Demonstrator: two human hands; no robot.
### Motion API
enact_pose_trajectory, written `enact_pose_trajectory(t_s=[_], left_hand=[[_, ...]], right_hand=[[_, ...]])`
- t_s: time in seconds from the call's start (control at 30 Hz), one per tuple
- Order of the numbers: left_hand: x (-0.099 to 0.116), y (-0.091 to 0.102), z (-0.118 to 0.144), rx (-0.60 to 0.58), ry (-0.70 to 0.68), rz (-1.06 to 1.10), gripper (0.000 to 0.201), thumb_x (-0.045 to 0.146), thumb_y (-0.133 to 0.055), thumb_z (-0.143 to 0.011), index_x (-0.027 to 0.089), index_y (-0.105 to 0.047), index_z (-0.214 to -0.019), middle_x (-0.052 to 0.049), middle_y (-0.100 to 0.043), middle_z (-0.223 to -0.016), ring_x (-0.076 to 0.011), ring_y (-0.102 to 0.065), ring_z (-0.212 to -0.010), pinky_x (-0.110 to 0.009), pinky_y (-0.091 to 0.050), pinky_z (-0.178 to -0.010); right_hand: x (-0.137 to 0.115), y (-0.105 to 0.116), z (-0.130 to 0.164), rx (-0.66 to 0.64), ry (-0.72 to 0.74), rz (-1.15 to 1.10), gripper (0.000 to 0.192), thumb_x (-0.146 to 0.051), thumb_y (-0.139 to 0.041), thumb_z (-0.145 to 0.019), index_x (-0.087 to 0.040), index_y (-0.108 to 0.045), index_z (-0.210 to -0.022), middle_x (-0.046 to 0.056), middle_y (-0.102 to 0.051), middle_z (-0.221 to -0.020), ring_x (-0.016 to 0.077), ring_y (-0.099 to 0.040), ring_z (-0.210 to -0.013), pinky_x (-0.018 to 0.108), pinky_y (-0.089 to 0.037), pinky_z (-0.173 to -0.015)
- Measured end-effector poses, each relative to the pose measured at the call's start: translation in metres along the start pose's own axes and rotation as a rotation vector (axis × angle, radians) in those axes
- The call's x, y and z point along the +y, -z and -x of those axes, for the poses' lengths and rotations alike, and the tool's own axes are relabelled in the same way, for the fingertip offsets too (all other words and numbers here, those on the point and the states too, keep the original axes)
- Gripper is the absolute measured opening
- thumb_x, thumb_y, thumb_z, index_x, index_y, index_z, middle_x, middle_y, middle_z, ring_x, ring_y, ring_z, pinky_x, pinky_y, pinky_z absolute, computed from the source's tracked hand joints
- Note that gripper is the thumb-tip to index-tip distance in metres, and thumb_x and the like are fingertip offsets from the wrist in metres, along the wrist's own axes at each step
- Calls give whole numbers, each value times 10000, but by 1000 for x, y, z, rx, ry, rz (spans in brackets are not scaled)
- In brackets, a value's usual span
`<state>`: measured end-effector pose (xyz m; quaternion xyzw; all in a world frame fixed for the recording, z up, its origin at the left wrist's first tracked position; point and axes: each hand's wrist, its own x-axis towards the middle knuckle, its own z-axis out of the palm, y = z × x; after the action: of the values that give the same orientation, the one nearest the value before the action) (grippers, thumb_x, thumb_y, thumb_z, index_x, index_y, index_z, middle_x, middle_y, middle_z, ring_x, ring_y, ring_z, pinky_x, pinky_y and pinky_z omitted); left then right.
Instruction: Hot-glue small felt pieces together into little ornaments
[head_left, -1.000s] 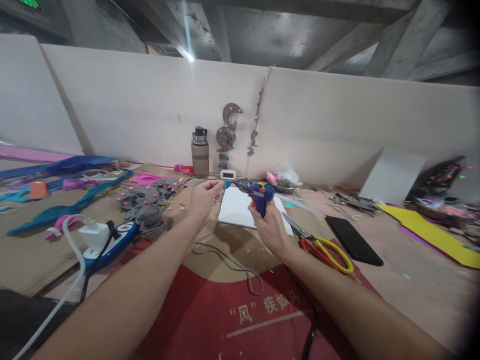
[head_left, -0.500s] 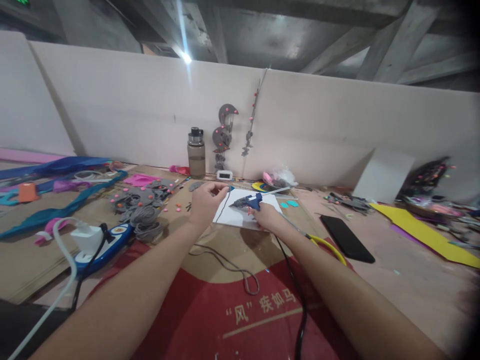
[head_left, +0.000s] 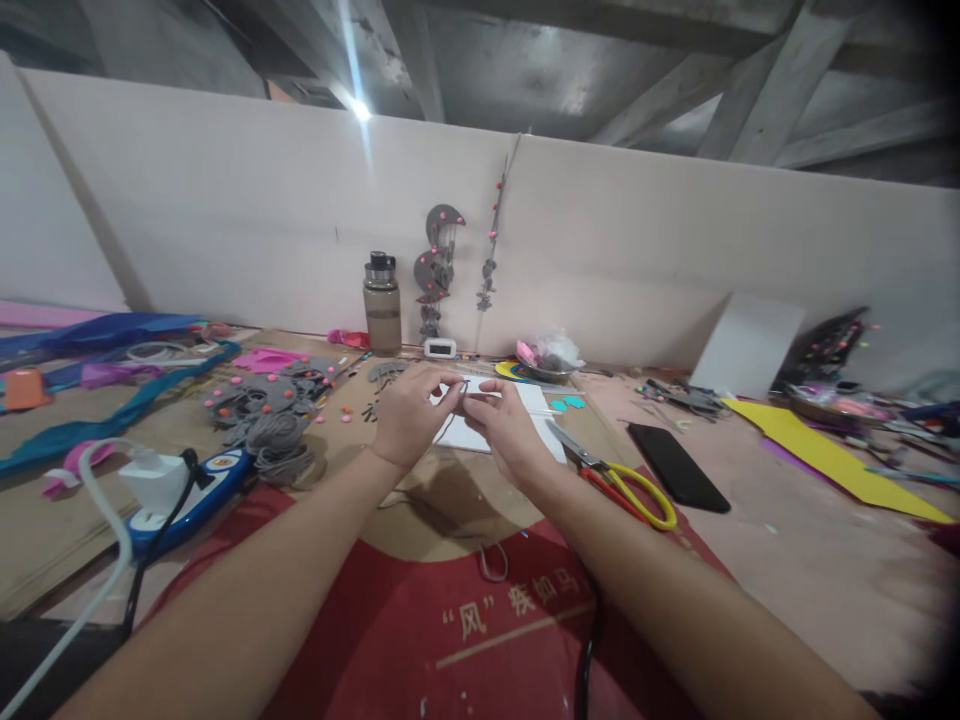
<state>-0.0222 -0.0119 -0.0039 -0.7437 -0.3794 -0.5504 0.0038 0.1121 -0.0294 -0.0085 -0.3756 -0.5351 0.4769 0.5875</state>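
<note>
Above the white board [head_left: 551, 425], the fingers of the left hand [head_left: 405, 420] look pinched on a thin cord [head_left: 466, 386]; those of the right hand [head_left: 506, 430] curl narrowly beside it, their grip impossible to tell. To do this well, brace the left pinch, press lightly from the right, and keep clear of the scissors [head_left: 651, 497] at right.

Looks onto a plain white wall [head_left: 637, 230] behind a pinkish tabletop [head_left: 810, 590], beneath grey ceiling beams [head_left: 787, 80] and one bright, streaking light [head_left: 361, 110].
</note>
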Motion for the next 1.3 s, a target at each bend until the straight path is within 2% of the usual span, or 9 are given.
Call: enact_pose_trajectory(t_s=[0.1, 0.17, 0.23, 0.47, 0.63, 0.8, 1.03, 1.3], left_hand=[[1, -1, 1, 4, 1, -38, 175, 289, -529, -816, 196, -676, -840, -50, -641, -808, -159, -528, -722, -279, -389, -731], [2, -2, 1, 17, 11, -53, 167, 288, -539, -808, 188, -671, -825, -44, -638, -778, -150, -532, -698, -270, -396, -709], [2, -3, 1, 26, 33, -52, 151, 278, -551, -795, 184, -668, -807, -35, -637, -750, -140, -537, -672, -260, -401, -683], [8, -5, -1, 44, 180, 45, 146, 269, -558, -763, 177, -671, -766, -17, -668, -737, -126, -559, -642, -244, -419, -636], [11, -4, -1, 36, 273, 86, 151, 275, -558, -748, 174, -670, -761, -10, -668, -712, -123, -555, -628, -241, -417, -621], [13, -3, -1, 15, 316, 155, 144, 270, -554, -738, 166, -654, -745, -4, -653, -699, -119, -542, -626, -237, -414, -622], [10, -8, 1, 3, 378, 341, 156, 292, -560, -732, 157, -636, -747, -6, -629, -704, -121, -541, -657, -236, -411, -633], [12, -12, 0, -1, 472, 521, 166, 306, -599, -682, 148, -629, -720, 13, -552, -563, -110, -484, -568, -230, -378, -550]], right_hand=[[-7, -6, 4, -32, -95, -200, 344, -238, -612, -655, -236, -356, -885, -97, -470, -639, 73, -477, -517, 237, -422, -564], [-9, -5, 3, -17, -84, -204, 274, -240, -594, -663, -230, -386, -842, -113, -390, -590, 45, -357, -437, 183, -338, -457], [-7, -2, 1, 25, -37, -118, 201, -260, -579, -680, -217, -422, -798, -105, -365, -587, 39, -302, -430, 164, -264, -409], [3, 5, -3, 91, 166, 245, 128, -326, -530, -759, -200, -509, -756, -54, -464, -641, 73, -390, -494, 210, -310, -453], [-3, 4, 2, 127, 209, 403, 160, -343, -516, -780, -192, -522, -728, -39, -493, -623, 102, -427, -548, 238, -338, -524], [-6, 4, 3, 160, 252, 475, 177, -342, -516, -778, -183, -537, -703, -25, -525, -651, 117, -449, -605, 250, -352, -578], [-7, 4, 4, 182, 267, 506, 165, -326, -514, -768, -183, -538, -689, -23, -537, -645, 120, -456, -605, 250, -347, -571], [-8, 5, 5, 210, 278, 542, 152, -313, -518, -763, -186, -528, -680, -29, -530, -635, 119, -457, -603, 250, -346, -571]])
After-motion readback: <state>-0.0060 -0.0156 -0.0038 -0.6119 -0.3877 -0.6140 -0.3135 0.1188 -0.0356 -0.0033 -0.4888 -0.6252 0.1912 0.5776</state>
